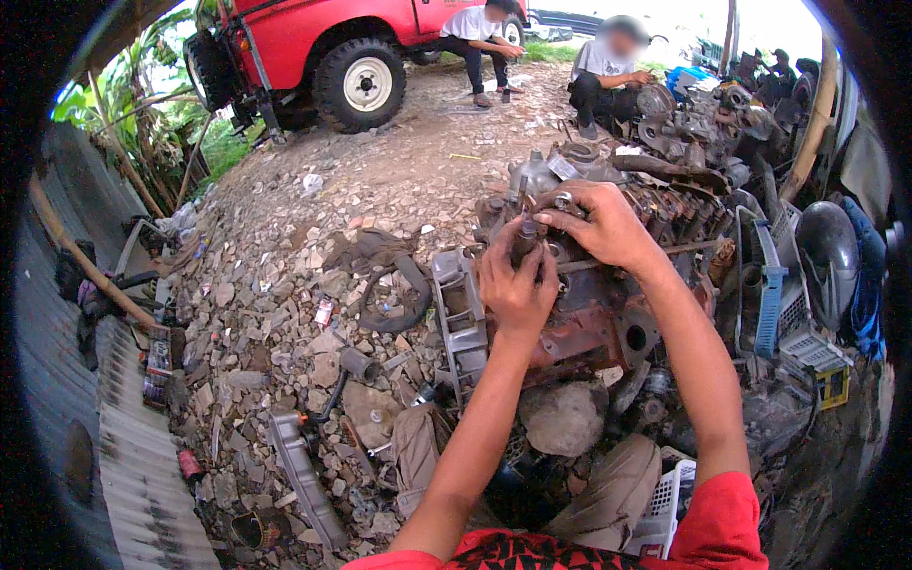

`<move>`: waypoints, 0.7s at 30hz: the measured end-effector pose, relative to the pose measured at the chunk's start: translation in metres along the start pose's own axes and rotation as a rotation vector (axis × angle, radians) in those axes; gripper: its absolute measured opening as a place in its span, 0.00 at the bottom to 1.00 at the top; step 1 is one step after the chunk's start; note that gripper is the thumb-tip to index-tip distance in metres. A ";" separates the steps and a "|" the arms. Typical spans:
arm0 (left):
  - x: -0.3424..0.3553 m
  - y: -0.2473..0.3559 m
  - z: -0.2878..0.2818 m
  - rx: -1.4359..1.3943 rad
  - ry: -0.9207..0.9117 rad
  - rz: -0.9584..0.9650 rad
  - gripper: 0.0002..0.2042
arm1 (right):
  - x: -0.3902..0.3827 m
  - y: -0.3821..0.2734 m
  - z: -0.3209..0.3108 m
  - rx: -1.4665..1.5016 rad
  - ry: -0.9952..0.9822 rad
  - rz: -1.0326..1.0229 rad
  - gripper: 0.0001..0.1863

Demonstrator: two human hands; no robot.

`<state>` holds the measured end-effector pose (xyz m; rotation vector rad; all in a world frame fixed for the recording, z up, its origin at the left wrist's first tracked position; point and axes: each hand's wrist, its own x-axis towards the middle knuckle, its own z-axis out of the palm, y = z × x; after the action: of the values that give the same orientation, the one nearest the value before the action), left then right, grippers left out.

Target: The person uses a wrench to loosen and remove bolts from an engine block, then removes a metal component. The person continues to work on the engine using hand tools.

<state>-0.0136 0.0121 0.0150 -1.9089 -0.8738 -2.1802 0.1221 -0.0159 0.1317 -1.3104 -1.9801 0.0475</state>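
Note:
My left hand (518, 285) is closed round a dark, slim cylindrical metal part (523, 239), which stands upright between the fingers with a thin stem at its top. Close against it, my right hand (608, 223) pinches a small metal piece with a shiny rounded end (563, 200); its exact kind is hard to tell. Thumb and fingers of the two hands nearly meet. Both are held above a rusty engine block (570, 328), whose row of valve gear (679, 217) shows beyond my right wrist. A grey cast housing (460, 318) adjoins the block's left side.
Broken stones cover the ground. A rock (564, 418) lies before the block. Left are a grey metal cover (302, 480) and a black rubber loop (394, 309). Crates (768, 285) and piled parts (736, 119) flank the right. Two people sit beyond, near a red vehicle (313, 28).

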 end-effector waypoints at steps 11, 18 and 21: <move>-0.003 -0.002 0.002 0.028 -0.007 0.030 0.07 | -0.004 -0.005 -0.004 0.017 0.007 -0.035 0.21; -0.002 -0.003 0.001 0.030 0.019 0.036 0.07 | -0.028 -0.018 -0.029 -0.128 0.039 0.083 0.20; -0.003 -0.002 0.002 0.027 0.021 0.025 0.07 | -0.024 -0.023 -0.026 -0.210 -0.064 0.053 0.17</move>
<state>-0.0120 0.0142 0.0117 -1.8715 -0.8664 -2.1590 0.1243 -0.0557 0.1464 -1.5122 -2.0478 -0.0968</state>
